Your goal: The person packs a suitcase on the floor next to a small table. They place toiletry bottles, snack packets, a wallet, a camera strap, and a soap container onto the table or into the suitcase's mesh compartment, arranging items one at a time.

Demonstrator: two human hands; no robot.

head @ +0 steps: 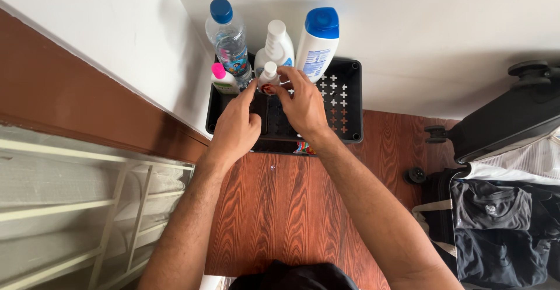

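Note:
A black plastic basket (349,100) with cross-shaped holes stands on the wood-grain floor against the white wall. Inside it stand a clear water bottle with a blue cap (228,38), a white bottle with a white cap (276,44), a large white bottle with a blue cap (318,40) and a small bottle with a pink cap (223,80). My left hand (235,128) and my right hand (302,104) both grip a small white-capped bottle (269,74) over the basket's middle. Its lower part is hidden by my fingers.
An open black suitcase (496,208) with folded dark clothes lies on the floor at the right, its wheels (415,175) near the basket. A brown wall band and a white metal rack (116,208) fill the left side.

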